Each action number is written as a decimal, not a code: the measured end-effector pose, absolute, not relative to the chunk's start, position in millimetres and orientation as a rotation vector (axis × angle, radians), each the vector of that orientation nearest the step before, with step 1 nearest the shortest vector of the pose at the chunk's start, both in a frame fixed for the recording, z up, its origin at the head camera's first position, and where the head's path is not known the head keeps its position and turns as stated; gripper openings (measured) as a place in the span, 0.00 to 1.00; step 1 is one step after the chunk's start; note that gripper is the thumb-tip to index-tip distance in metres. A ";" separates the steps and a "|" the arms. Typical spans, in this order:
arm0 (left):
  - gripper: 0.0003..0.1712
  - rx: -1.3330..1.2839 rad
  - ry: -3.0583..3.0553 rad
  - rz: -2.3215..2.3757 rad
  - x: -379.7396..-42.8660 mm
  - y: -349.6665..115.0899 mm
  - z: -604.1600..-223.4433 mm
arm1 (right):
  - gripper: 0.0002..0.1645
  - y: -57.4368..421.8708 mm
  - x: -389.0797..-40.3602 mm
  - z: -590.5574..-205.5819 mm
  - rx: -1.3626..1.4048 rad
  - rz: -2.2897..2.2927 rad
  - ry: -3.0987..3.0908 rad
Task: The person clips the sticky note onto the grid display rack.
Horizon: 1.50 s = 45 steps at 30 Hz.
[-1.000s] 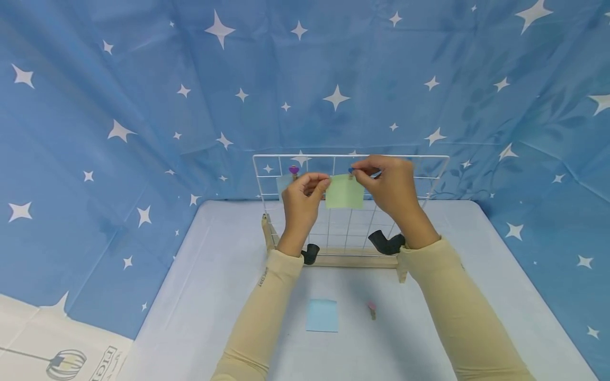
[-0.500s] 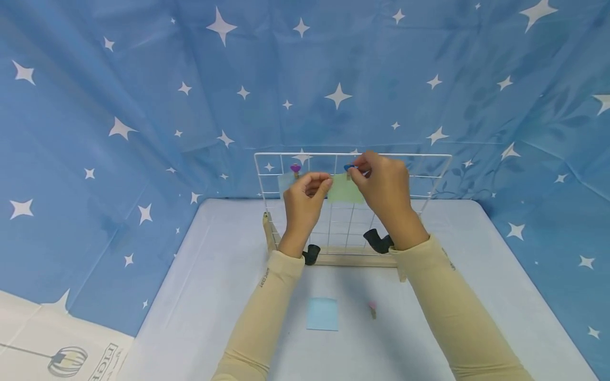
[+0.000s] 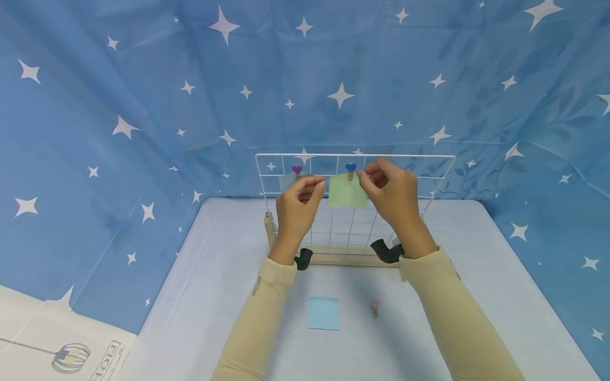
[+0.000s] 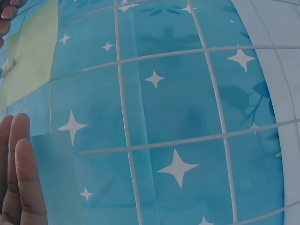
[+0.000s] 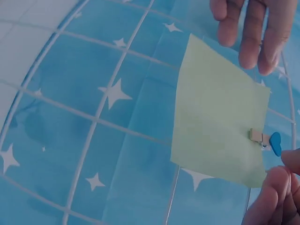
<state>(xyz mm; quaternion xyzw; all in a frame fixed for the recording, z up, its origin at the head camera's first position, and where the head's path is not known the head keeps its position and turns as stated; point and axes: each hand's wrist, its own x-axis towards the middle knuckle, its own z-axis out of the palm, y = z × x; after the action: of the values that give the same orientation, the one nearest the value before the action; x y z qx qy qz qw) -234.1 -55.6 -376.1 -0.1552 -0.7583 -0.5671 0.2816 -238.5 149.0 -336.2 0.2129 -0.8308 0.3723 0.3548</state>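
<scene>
A green sticky note [image 3: 344, 194] hangs on the white wire grid [image 3: 405, 155], held at its top by a small wooden clothespin with a blue heart [image 3: 351, 168]. My right hand [image 3: 393, 191] is just right of that clothespin, thumb and fingers bent beside it and holding nothing; in the right wrist view a small gap shows between fingertips and heart. Left of the note, my left hand [image 3: 297, 206] has its fingers loosely extended, off the paper. Partly behind it hangs a blue sticky note [image 4: 58, 180] under a clothespin with a purple heart [image 3: 297, 169].
On the white table [image 3: 200, 317] lie another blue sticky note [image 3: 323, 313] and a clothespin with a pink top [image 3: 375, 308]. The grid stands on a wooden base [image 3: 343, 259]. Black elbow-shaped pieces [image 3: 385, 251] appear near both wrists. A starry blue cloth [image 3: 267, 63] hangs behind.
My right hand has let go of the blue-heart clothespin and drawn back slightly right. My left hand has come off the green note's left edge, moving slightly left. The note stays on the grid.
</scene>
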 end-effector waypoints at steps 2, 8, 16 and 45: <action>0.12 -0.428 -2.029 -1.535 -233.5 -58.3 -376.3 | 0.05 151.8 -237.1 -338.0 0.559 1.069 -2.141; 0.13 -0.443 -2.034 -1.594 -231.9 -65.1 -381.1 | 0.04 158.1 -229.8 -342.0 0.573 1.365 -2.175; 0.14 -0.428 -2.056 -1.660 -227.1 -71.6 -388.7 | 0.09 164.4 -222.7 -351.5 0.555 1.453 -2.245; 0.16 -0.533 -2.091 -1.798 -209.9 -83.3 -423.0 | 0.12 186.3 -198.1 -394.3 0.602 1.523 -2.292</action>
<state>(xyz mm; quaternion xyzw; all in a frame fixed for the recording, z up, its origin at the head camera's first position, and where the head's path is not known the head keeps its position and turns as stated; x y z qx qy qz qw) -209.9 -83.3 -423.0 -0.1872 -0.7342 -0.6313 0.1655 -198.1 186.3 -394.3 0.2108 -0.8029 0.5336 0.1617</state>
